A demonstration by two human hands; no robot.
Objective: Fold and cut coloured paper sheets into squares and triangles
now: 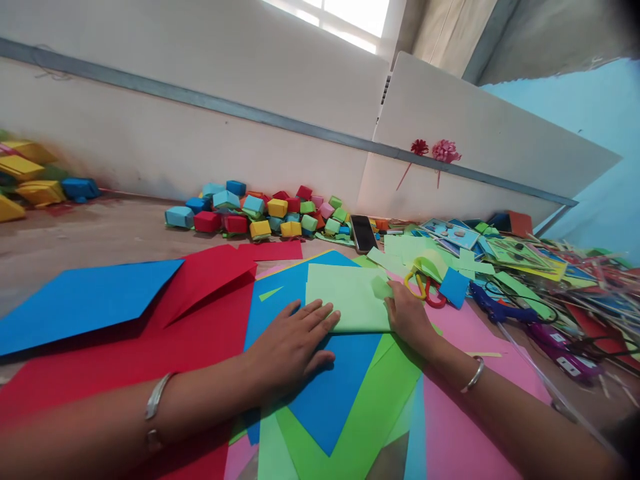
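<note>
The pale green folded sheet [345, 303] lies between the two hands, on top of a blue sheet [335, 393]. The left hand [295, 343] rests palm down, fingers loosely spread, its fingertips over the folded sheet's lower left corner. The right hand [407, 310] curls its fingers narrowly at the folded sheet's right edge, beside a small pale green piece [381, 287]; whether they pinch it cannot be told. Both forearms enter from below the folded sheet, each wearing a silver bangle.

To the right of the folded sheet, scissors [425, 288] crowd the right hand; farther right lies a blue glue gun [500, 303]. Red paper [200, 353] extends to its left. Beyond the folded sheet are a phone [364, 233] and heaped paper boxes [260, 210]; left of these boxes, brown surface [135, 230] lies bare. White boards [225, 53] with a grey rail stand behind, below a bright window [350, 17].
</note>
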